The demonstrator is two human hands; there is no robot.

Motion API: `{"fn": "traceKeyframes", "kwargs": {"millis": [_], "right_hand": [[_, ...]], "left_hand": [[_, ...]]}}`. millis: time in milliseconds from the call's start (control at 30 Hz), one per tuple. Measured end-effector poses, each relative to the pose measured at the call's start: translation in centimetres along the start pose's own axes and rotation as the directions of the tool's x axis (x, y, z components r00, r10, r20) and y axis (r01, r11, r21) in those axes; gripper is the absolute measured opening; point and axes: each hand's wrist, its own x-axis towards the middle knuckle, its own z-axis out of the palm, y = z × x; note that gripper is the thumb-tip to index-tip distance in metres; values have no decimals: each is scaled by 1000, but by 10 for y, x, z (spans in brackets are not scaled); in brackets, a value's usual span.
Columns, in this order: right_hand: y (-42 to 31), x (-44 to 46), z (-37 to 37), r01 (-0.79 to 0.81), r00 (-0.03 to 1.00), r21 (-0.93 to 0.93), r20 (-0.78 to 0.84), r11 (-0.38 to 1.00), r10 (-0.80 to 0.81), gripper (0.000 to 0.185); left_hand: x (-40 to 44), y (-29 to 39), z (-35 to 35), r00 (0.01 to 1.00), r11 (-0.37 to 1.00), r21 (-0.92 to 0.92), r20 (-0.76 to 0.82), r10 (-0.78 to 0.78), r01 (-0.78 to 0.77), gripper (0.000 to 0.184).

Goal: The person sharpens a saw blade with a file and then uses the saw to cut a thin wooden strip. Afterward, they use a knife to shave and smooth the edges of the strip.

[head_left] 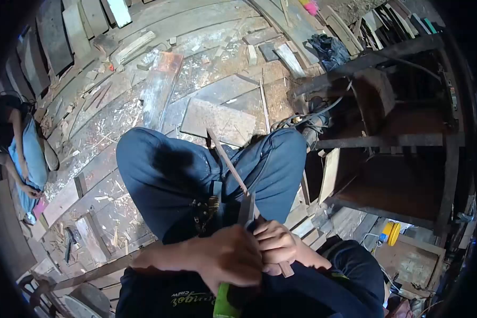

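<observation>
From where I'm standing, the person is sitting with legs folded in dark blue trousers (159,159), and the two hands are meeting close to the belly, probably because the body is giving the wrists a firm base. The left hand (230,257) is forming a tight fist, no gap showing between its fingers; a grey blade (245,209) is jutting out ahead of it, and the fist seems to be hiding the handle. The right hand (273,244) is pressing just beside it, fingers folding snugly around a slim wooden stick (229,164).

A short end of that stick is poking out below the right fingers, while the long part is slanting away ahead of them, between the knees. Gripping it near one end is likely leaving that length free. The stick is passing right alongside the blade; whether the edge is touching wood, I can't tell. Beyond the fingers, the far tip is overlapping a flat board (217,117) lying on the floor.

Right of the fingers, a yellow reel (391,233) is resting, well apart. Far to their left, a second person (32,159) is sitting low.
</observation>
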Motion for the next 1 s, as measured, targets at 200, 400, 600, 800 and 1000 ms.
{"fn": "traceKeyframes", "kwargs": {"millis": [200,400,600,800,1000], "right_hand": [[0,-4,4,29,1000,-19,-10,999,-30,26],[-7,-5,10,-58,998,-40,-29,997,57,30],[-4,-5,15,-48,994,-15,-102,999,46,23],[-5,-9,10,-56,998,10,-12,998,56,14],[-4,-13,9,14,999,-29,-38,999,-15,15]], "left_hand": [[11,11,8,995,1000,30,99,-1,-2,22],[0,3,10,999,998,42,-1,-46,46,22],[-5,-8,12,984,992,44,-142,-107,114,28],[-7,-6,8,998,998,24,0,-56,56,26],[2,3,7,998,1000,-3,69,14,-14,28]]}}
